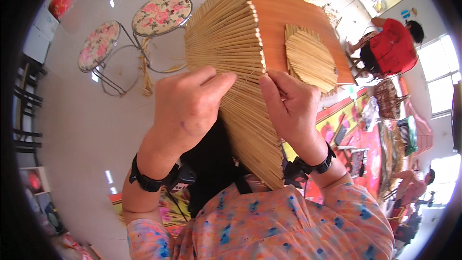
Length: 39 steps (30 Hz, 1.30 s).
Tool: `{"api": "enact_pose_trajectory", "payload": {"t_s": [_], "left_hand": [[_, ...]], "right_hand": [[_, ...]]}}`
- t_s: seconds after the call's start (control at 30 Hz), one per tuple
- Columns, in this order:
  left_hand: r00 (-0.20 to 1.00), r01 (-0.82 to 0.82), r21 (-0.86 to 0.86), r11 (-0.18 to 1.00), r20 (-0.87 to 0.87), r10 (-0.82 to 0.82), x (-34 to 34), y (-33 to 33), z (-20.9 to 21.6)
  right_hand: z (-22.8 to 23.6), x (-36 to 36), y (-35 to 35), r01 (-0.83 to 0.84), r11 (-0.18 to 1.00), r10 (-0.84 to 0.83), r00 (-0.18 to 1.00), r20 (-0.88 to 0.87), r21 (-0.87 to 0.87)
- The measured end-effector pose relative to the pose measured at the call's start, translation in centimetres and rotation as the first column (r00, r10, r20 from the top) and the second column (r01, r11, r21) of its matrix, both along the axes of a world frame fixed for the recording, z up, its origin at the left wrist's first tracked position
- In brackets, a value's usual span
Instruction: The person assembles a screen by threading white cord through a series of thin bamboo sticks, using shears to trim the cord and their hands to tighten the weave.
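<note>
A large straw-woven piece (pixel 226 38), made of many thin stalks laid side by side, is bent over an orange board (pixel 293 14). A round straw patch (pixel 310 58) lies on the board's face. My left hand (pixel 185 108) presses its thumb and fingers against the straw panel near its bent edge. My right hand (pixel 288 103) pinches the same edge just right of the left thumb. Both wrists wear black bands. The lower part of the panel rests against my lap.
Two stools with floral cushions (pixel 161 14) (pixel 98 45) stand on the white floor at upper left, with loose straw (pixel 144 70) beside them. A person in red (pixel 392 45) sits at upper right. Another person (pixel 414 185) sits at lower right near colourful mats.
</note>
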<state>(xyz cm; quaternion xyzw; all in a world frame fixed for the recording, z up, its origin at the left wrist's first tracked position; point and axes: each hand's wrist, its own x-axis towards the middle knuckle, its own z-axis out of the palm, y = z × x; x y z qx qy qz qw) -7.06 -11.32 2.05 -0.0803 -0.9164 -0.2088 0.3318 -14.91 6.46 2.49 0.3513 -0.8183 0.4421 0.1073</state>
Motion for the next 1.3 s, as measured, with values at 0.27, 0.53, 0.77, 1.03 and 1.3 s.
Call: {"api": "enact_pose_trajectory", "payload": {"t_s": [0.27,0.53,0.77,1.03,1.3], "left_hand": [[0.994,0.005,0.143,0.99,0.109,-0.021,1.0,-0.9,0.5],[0.975,-0.013,0.002,1.0,0.222,0.012,1.2,-0.7,1.8],[0.975,-0.063,-0.021,0.998,0.21,0.066,0.9,0.6,1.8],[0.943,-0.149,-0.011,0.989,0.299,0.145,1.6,1.4,2.3],[0.855,-0.31,0.104,0.945,0.465,0.23,2.4,1.3,3.6]], "right_hand": [[-4.5,1.5,-0.2,-0.049,0.745,0.489,0.718,0.495,-0.665],[-5.5,1.1,-0.5,-0.079,0.691,0.471,0.803,0.366,-0.718],[-5.7,0.8,0.4,-0.129,0.712,0.499,0.784,0.369,-0.69],[-6.0,0.9,0.1,-0.108,0.681,0.506,0.784,0.359,-0.724],[-5.9,1.2,0.0,-0.089,0.653,0.512,0.783,0.352,-0.752]]}}
